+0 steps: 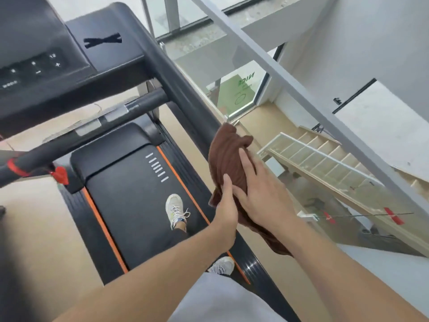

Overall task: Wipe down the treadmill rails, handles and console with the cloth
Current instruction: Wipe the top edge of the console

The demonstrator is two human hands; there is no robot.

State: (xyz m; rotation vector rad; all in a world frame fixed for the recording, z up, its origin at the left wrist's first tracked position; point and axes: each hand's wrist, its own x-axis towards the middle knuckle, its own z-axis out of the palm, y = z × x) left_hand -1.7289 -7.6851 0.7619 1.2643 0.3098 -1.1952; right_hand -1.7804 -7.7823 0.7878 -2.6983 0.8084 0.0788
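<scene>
Brown cloth (pixel 228 159), bunched over right treadmill rail (pixel 185 98), pressed flat under right hand (pixel 260 196) with fingers extended, left hand (pixel 226 205) open against its inner side; unpinched, liable to slide off rail toward glass balustrade (pixel 301 182).

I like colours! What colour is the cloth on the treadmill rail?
Brown. The cloth shows best in the head view, draped over the black rail under both hands.
</scene>
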